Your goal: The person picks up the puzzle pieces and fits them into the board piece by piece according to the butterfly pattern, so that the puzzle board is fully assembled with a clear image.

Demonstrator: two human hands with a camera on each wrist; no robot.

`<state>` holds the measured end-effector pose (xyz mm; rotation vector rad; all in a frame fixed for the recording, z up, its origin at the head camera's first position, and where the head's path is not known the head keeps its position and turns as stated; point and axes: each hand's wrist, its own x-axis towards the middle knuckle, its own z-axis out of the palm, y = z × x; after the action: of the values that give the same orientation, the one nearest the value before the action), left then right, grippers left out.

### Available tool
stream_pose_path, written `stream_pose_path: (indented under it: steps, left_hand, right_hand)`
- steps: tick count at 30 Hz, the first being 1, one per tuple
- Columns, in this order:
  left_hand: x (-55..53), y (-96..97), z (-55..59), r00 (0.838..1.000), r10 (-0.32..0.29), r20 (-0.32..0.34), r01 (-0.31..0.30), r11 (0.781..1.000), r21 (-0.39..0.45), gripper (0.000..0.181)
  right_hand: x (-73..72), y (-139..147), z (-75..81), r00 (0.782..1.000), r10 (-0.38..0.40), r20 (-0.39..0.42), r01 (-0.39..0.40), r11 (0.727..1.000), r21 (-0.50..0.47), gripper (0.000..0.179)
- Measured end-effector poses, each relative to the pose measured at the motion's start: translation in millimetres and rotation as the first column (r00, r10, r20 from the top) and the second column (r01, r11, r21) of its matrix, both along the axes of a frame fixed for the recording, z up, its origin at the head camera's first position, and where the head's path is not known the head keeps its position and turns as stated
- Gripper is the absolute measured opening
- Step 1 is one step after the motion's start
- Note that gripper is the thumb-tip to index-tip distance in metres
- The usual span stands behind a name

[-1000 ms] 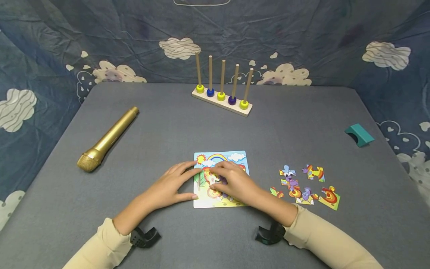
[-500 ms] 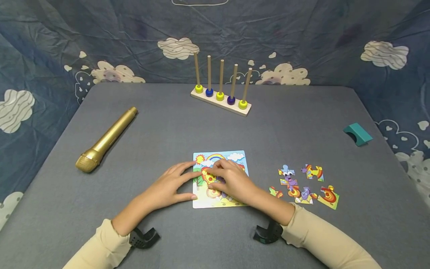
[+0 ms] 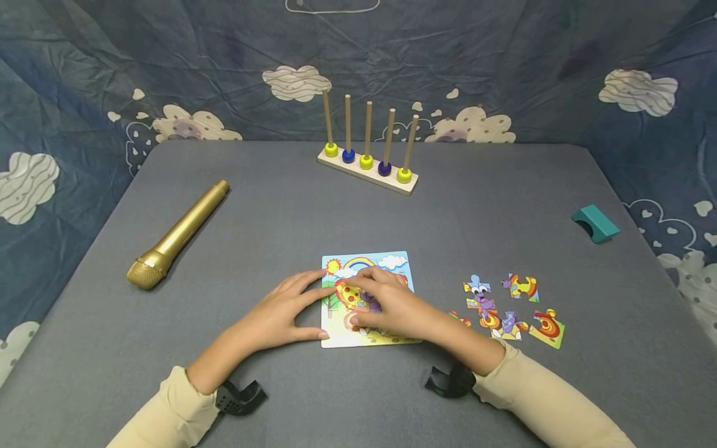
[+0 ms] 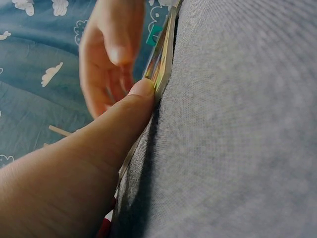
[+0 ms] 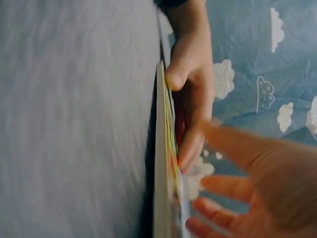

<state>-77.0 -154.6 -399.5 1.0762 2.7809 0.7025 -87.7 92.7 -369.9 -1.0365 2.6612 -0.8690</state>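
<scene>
A puzzle board (image 3: 394,260) with a sun, rainbow and clouds lies flat on the grey table. My left hand (image 3: 278,312) lies along its left side, fingers straight, thumb tip on the lower left edge. Over the board's middle and right part is my right hand (image 3: 394,303), its thumb and fingers spread with nothing between them, as the right wrist view also shows. A spotted red and yellow puzzle piece (image 3: 350,296) lies flat in the board below the right fingertips. Part of the board's picture is hidden under this hand.
Several loose puzzle pieces (image 3: 523,287) lie on the table (image 3: 482,224) right of the board. A gold microphone (image 3: 182,231) is at the left. At the back stands a wooden peg stand (image 3: 366,173) with beads, and a teal arch block (image 3: 599,223) sits far right.
The spotted piece, tilted under the right fingers, has gone down flat into the board. The right thumb and fingers have since come off it and spread. My left hand has stayed in place.
</scene>
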Motion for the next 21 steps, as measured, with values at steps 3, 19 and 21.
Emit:
stream_pose_path:
  steps: [3, 19, 21]
  left_hand:
    - [0.2, 0.0, -1.3, 1.0, 0.0, -0.013, 0.0, 1.0, 0.012, 0.07]
    - [1.0, -0.5, -1.2, 1.0, 0.005, 0.001, -0.005, 1.0, 0.009, 0.071]
    - [0.6, -0.4, -1.2, 1.0, 0.005, 0.003, -0.005, 1.0, 0.009, 0.071]
  right_hand:
    - [2.2, 8, 12.0, 1.0, 0.004, 0.014, -0.003, 0.998, -0.06, 0.057]
    - [22.1, 103, 43.0, 0.96, -0.244, -0.135, 0.196, 0.936, -0.292, 0.076]
    - [21.8, 114, 37.5, 0.949, -0.275, -0.153, 0.222, 0.93, -0.294, 0.077]
